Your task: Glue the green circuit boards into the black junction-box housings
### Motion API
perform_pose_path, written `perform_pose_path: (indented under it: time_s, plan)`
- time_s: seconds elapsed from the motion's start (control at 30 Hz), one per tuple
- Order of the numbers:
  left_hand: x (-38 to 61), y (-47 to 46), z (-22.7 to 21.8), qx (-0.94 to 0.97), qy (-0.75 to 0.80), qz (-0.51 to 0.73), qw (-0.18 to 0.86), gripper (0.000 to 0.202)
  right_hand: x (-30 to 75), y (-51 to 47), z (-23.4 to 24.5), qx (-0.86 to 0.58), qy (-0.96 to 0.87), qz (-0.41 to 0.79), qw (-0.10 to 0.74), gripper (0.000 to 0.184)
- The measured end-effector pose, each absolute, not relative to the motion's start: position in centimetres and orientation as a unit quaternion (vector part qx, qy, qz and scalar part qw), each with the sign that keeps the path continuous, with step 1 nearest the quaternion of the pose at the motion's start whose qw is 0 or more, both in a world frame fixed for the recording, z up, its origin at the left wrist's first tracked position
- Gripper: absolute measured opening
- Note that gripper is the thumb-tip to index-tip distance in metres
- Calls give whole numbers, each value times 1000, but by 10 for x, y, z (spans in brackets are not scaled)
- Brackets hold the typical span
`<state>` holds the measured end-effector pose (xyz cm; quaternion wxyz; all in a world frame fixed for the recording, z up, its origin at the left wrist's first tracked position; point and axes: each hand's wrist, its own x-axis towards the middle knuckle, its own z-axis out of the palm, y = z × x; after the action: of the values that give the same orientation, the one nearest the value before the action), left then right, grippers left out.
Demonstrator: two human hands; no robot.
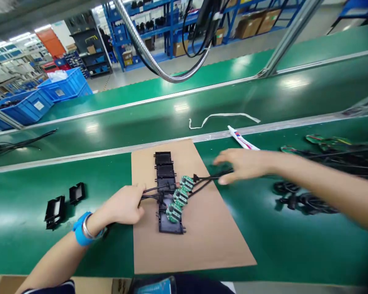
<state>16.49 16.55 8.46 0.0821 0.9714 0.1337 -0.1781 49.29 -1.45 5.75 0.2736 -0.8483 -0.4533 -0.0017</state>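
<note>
Your left hand (124, 205) is clenched around thin black cables (150, 197). Your right hand (241, 165), blurred, has its fingers parted over a black cord (207, 178); you cannot tell whether it grips. Between your hands, three round green circuit boards (180, 197) lie diagonally across a column of black rectangular plastic casings (166, 171), on a brown cardboard sheet (202, 237). Just beyond your right hand is a white printed tube (243, 139); farther off lies a thin crumpled white strip (230, 114). Left of your left hand, small black plastic frames (55, 211) sit on the green table (110, 253). Coiled black cables (313, 203) lie near your right forearm.
</note>
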Motion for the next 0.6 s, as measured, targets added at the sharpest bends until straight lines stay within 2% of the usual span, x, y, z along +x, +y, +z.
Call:
perform_pose_path:
  time_s: [0.07, 0.17, 0.3, 0.43, 0.6]
  plan:
    - [163, 164, 79, 969, 127, -188, 93, 28, 461, -1, 39, -746, -599, 161, 245, 42]
    - [161, 168, 77, 959, 127, -201, 152, 29, 425, 11, 21, -631, -671, 317, 227, 31]
    - [164, 177, 64, 939, 96, -188, 271, 25, 407, 7, 2, -629, -680, 271, 263, 23]
    - [163, 185, 54, 941, 106, -153, 283, 35, 412, 3, 3, -630, -700, 219, 255, 28]
    - [163, 210, 74, 919, 213, -64, 325, 36, 440, 18, 34, -663, -602, 276, 350, 35]
